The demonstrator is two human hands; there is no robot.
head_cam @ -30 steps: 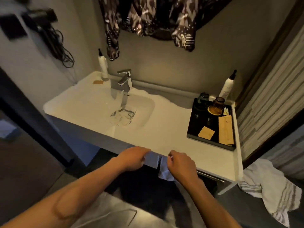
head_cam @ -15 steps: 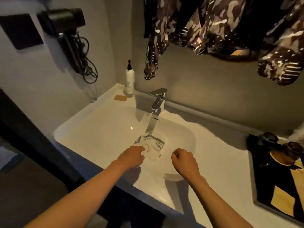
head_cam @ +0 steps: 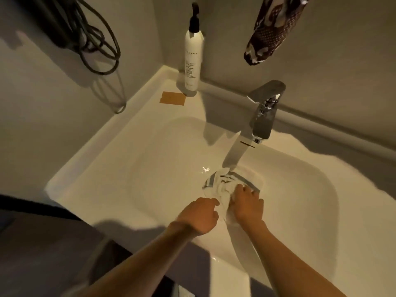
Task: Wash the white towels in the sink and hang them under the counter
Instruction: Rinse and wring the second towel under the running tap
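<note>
A white towel (head_cam: pixel 222 186) with grey stripes lies bunched at the bottom of the white sink (head_cam: pixel 300 200), just below the chrome faucet (head_cam: pixel 260 121). My right hand (head_cam: pixel 246 203) presses down on the towel with its fingers curled into the cloth. My left hand (head_cam: pixel 200 215) is beside it on the left, fingers curled, its fingertips touching the towel's near edge. Part of the towel is hidden under both hands. Whether water runs from the spout I cannot tell.
A white pump bottle (head_cam: pixel 193 61) stands in the back corner of the counter, a small brown card (head_cam: pixel 173 98) beside it. A coiled black cord (head_cam: pixel 96 39) hangs on the left wall. A patterned sleeve (head_cam: pixel 272 31) dangles above the faucet.
My hands left the front edge of the counter, moved up over the basin and came down onto the towel in the sink. The view moved closer to the sink.
</note>
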